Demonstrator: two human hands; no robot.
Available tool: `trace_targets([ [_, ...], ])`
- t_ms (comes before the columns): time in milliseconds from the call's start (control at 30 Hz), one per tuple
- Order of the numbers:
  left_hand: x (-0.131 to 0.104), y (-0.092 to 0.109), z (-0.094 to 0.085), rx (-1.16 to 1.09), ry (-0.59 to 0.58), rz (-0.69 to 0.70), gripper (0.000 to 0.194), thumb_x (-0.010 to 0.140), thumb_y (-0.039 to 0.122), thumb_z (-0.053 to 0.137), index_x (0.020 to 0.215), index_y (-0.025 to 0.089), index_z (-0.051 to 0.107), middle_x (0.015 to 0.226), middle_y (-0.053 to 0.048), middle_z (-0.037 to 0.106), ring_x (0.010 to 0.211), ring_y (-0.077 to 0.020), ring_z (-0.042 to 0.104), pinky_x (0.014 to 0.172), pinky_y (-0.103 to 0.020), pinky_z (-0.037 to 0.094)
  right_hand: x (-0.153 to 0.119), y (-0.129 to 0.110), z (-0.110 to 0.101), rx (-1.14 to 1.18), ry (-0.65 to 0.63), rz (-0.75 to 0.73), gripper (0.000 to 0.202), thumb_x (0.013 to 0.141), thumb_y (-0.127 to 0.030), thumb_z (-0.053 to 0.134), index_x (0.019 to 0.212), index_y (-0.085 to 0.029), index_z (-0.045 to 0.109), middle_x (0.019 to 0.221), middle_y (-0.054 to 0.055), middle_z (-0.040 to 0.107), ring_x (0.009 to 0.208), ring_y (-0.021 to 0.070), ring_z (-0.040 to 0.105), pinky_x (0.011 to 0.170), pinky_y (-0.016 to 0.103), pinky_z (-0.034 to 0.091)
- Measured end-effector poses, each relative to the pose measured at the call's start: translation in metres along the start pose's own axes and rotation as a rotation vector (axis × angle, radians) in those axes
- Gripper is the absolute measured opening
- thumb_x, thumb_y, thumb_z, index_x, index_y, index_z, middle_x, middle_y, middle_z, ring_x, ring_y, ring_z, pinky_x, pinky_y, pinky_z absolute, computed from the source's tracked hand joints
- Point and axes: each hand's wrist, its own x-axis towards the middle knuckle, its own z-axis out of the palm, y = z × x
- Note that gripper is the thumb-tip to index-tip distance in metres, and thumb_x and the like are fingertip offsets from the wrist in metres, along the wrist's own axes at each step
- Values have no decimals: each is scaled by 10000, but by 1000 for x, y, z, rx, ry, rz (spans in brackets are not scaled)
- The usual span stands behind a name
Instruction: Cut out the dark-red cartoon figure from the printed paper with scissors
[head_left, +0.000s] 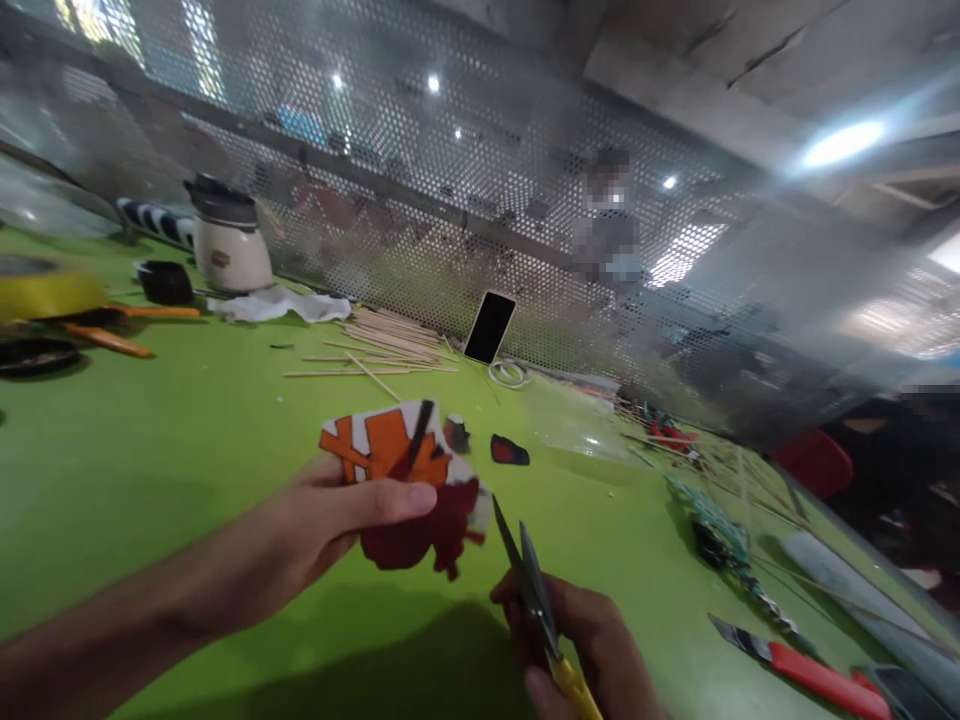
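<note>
My left hand point(352, 510) pinches a partly cut piece of white sheet point(420, 500) with orange and dark red painted shapes, the thumb lying across its front. Its lower edge follows the outline of the dark red shape. In my right hand point(592, 630) is a pair of scissors point(536, 590) with yellow handles, the blades slightly apart and pointing up toward the sheet's right edge. Just behind the sheet lie a small dark cutout point(509, 450) with a red middle and a small grey-white scrap point(457, 433).
Thin wooden sticks point(390, 345) and a phone point(490, 327) stand along the back near a perforated metal screen. At right lies a red utility knife point(825, 680). On the left are yellow tape point(49, 290), orange-handled pliers point(112, 340) and a cream kettle point(231, 245).
</note>
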Motion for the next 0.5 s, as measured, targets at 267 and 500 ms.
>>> trace_targets([
  [267, 11, -4, 1, -27, 33, 47, 147, 884, 336, 903, 981, 235, 856, 971, -36, 909, 922, -284, 886, 876, -354, 741, -8, 25, -2, -176, 118, 17, 330, 876, -212, 736, 1198, -227, 808, 884, 72, 792, 811, 241, 772, 833, 354, 696],
  [500, 15, -12, 1, -19, 127, 123, 211, 897, 397, 911, 1012, 244, 822, 910, -9, 893, 782, -232, 867, 714, -293, 751, 0, 20, -13, -269, 119, 19, 291, 916, -331, 672, 1143, -259, 839, 845, 49, 786, 786, 236, 737, 827, 369, 649],
])
